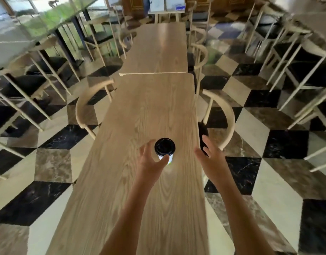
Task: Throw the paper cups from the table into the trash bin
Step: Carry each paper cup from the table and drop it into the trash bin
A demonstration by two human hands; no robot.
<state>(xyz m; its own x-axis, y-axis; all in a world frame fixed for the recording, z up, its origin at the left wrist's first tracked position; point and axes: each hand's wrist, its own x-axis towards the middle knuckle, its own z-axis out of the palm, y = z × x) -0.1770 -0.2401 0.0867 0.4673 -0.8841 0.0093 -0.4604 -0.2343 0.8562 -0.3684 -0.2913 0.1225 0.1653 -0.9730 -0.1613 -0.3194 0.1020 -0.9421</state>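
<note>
The paper cup (165,149) stands upright on the counter (140,111), its long axis vertical under a black lid (164,146), towards the right edge. My left hand (151,161) is the nearer: its fingers (147,148) curl open around the cup's left side, thumb at the near wall, not yet closed. My right hand (211,157) hovers spread and empty over the right edge. Pale wood grain; chairs (226,115) flank the counter on a chequered floor (250,126). No bin shows.
</note>
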